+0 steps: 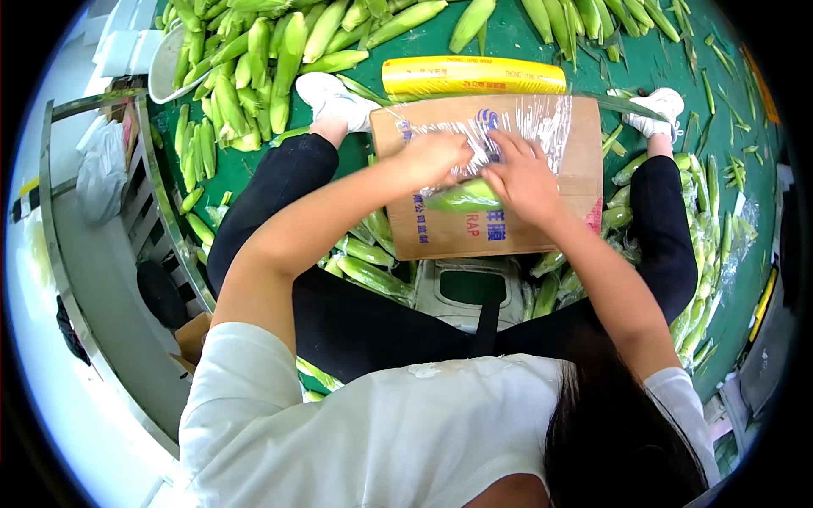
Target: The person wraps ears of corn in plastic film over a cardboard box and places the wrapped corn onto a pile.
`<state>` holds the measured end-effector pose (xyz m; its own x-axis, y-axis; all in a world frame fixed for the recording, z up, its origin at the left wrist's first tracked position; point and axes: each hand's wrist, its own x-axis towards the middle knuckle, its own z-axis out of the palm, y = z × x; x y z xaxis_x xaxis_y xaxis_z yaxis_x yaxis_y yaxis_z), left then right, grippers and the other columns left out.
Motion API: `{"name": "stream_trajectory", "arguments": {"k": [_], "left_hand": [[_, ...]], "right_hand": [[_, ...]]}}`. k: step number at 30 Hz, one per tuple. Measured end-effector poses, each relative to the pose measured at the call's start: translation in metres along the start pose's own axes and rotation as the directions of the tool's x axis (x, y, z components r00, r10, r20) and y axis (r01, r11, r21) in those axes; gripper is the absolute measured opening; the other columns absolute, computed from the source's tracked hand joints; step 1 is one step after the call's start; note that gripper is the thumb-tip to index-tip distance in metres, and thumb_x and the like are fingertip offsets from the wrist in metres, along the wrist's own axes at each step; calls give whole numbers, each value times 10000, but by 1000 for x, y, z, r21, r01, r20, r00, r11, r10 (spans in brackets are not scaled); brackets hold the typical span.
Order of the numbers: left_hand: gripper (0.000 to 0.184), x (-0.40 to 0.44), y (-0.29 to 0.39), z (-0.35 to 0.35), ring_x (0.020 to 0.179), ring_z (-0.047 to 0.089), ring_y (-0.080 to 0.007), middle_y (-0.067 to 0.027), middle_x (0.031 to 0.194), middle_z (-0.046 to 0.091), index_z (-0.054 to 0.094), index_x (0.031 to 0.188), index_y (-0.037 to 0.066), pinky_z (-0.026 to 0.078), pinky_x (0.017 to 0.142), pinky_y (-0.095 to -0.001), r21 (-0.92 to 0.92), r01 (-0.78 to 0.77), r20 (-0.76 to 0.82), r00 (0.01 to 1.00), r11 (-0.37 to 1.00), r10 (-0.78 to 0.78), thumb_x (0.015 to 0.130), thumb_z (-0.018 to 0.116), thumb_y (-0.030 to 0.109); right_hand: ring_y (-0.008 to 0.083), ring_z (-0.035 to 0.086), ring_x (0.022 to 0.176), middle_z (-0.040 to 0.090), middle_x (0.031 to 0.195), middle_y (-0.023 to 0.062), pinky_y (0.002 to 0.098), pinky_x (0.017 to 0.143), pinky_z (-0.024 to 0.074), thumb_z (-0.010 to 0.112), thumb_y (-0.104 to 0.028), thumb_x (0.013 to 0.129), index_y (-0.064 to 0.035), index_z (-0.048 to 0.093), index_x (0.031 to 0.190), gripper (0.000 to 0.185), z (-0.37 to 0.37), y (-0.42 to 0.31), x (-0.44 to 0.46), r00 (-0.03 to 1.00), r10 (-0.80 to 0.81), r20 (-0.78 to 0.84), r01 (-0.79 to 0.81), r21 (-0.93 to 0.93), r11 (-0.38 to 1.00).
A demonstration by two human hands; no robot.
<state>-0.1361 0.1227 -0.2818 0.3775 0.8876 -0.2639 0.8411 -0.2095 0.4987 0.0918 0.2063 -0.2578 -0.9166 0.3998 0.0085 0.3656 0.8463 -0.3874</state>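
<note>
A green ear of corn in its husk (464,196) lies on a cardboard box (508,233), with clear plastic film (550,127) over and around it. My left hand (436,159), somewhat blurred, is closed at the left of the ear, its fingers drawn together on the film. My right hand (523,179) rests at the ear's right end, fingers spread over the wrinkled film and thumb close to the husk. Under my right palm, the contact is hidden. Just beyond the box is a yellow-wrapped roll (474,76) of printed film.
Unwrapped corn (262,76) is heaped at the far left, with more along the far edge. Film-wrapped ears (373,275) lie beneath and beside my legs. A grey stool (428,292) stands behind the box. At left is a metal-framed rack (110,322); husk scraps litter the green floor (508,34).
</note>
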Motion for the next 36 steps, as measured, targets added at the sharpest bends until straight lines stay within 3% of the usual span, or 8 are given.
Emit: {"name": "stream_trajectory", "arguments": {"k": [4, 7, 11, 16, 21, 23, 29, 36], "left_hand": [[688, 75, -15, -117, 996, 680, -317, -102, 1079, 707, 603, 1317, 123, 541, 856, -403, -227, 257, 42, 966, 939, -254, 716, 854, 343], [544, 102, -48, -142, 1062, 669, -290, -155, 1158, 682, 572, 1347, 81, 523, 957, -384, 32, 227, -412, 890, 973, -194, 884, 736, 315], [370, 135, -32, -73, 1365, 501, -271, -93, 1471, 536, 623, 1359, 173, 415, 1124, -439, -493, -133, -164, 985, 859, 59, 1010, 590, 290], [435, 115, -2, 15, 1557, 167, -283, -41, 1678, 236, 557, 1427, 421, 172, 1206, -643, 212, -164, -273, 937, 964, 219, 1009, 475, 509], [442, 93, 44, 36, 1536, 237, -285, -49, 1653, 300, 560, 1420, 412, 120, 1234, -589, 282, -182, -198, 950, 942, 243, 983, 522, 471], [450, 86, 46, 40, 1530, 253, -280, -60, 1642, 320, 566, 1422, 383, 146, 1228, -591, 219, -214, -206, 943, 952, 260, 981, 528, 462], [517, 63, 84, 62, 1524, 260, -309, -99, 1643, 304, 518, 1469, 314, 186, 1211, -609, 214, -132, -232, 955, 968, 182, 954, 553, 343], [568, 25, 160, 117, 1486, 306, -375, -214, 1613, 308, 497, 1454, 29, 276, 1169, -607, 232, 28, -317, 947, 972, 49, 927, 540, 236]], "right_hand": [[341, 563, 1227, 549, 1412, 117, 520, 1043, 432, 674, -308, 908, -136, 655, 1227, 363, 11, 48, 72, 892, 259, -370, -298, -51, 953], [325, 586, 1196, 593, 1352, 115, 491, 995, 477, 743, -355, 842, -144, 627, 1257, 479, 1, 22, 73, 991, 118, 66, -128, 173, 976], [294, 654, 1110, 648, 1242, 114, 428, 947, 523, 837, -458, 734, -220, 538, 1402, 770, 2, 3, 76, 964, 64, 259, -35, -116, 993], [281, 680, 1092, 701, 1188, 108, 419, 910, 565, 845, -373, 604, -201, 694, 1254, 689, -3, -10, 52, 808, 9, 589, -144, 184, 972], [313, 680, 1078, 721, 1173, 141, 431, 927, 540, 823, -441, 594, -184, 684, 1304, 768, 9, -32, 31, 423, -246, 872, -42, 289, 956], [308, 671, 1098, 714, 1179, 176, 413, 943, 523, 807, -497, 673, -165, 644, 1354, 774, 28, -55, -20, 103, -501, 859, -426, 493, 758], [244, 647, 996, 698, 1104, 139, 394, 872, 510, 779, -419, 790, -48, 583, 1316, 673, -102, -88, -104, 160, -639, 753, -489, 623, 611], [244, 598, 1216, 587, 1388, 202, 396, 997, 512, 781, -392, 832, 37, 437, 1473, 844, -178, -3, -358, 632, -306, 712, -764, 638, -94]]}}
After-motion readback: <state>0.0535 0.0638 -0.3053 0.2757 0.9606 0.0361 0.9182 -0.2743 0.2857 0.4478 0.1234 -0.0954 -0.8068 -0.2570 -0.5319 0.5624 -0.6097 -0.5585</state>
